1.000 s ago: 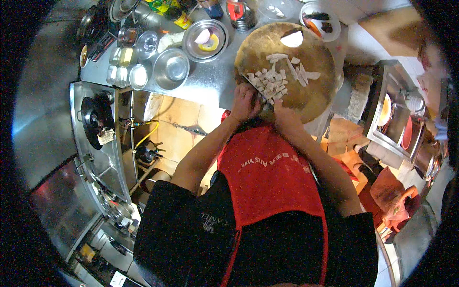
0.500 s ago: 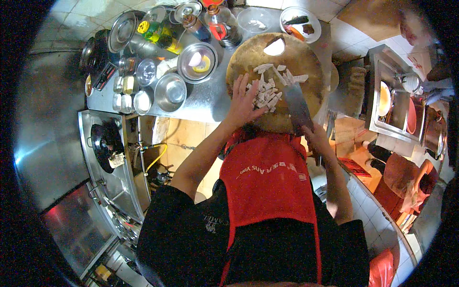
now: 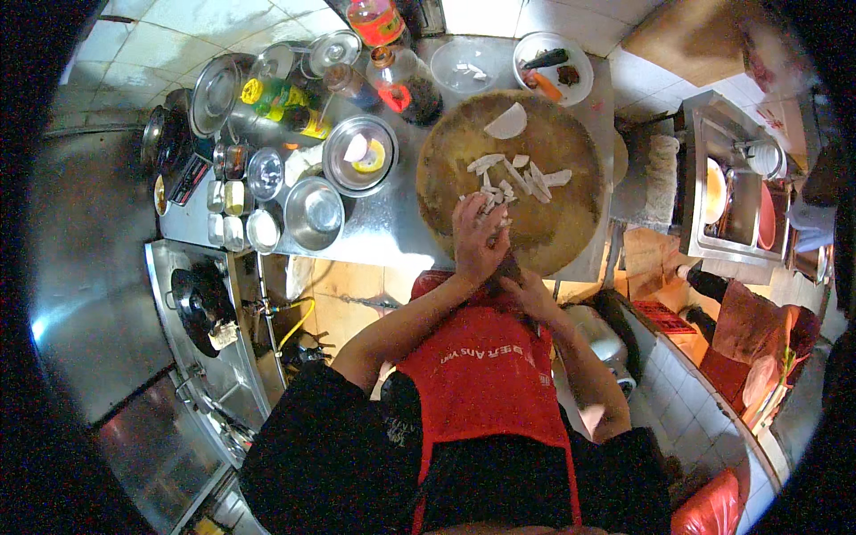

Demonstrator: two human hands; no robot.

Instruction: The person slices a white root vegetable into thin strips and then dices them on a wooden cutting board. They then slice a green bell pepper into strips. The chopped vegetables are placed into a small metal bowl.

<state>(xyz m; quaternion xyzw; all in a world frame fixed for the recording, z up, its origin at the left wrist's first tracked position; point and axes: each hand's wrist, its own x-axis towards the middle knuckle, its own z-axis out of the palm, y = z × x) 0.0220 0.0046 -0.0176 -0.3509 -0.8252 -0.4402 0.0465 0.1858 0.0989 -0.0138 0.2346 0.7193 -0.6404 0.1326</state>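
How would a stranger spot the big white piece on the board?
Find the round wooden board on the steel counter. Near its far edge, beyond the strips, lies the white piece. It alone is broad and half-round; its neighbours are narrow strips or small bits.

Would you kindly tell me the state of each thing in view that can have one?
Cut white pieces: loose, uneven
Knife: held, partly hidden
Left hand: bent, touching cut white pieces
Right hand: curled around knife
Half-round white piece: lying apart, larger
Round board: lying flat
Nearer metal bowl: upright, uncovered
Farther metal bowl: uncovered, holding something yellow
White dish: uncovered, holding food
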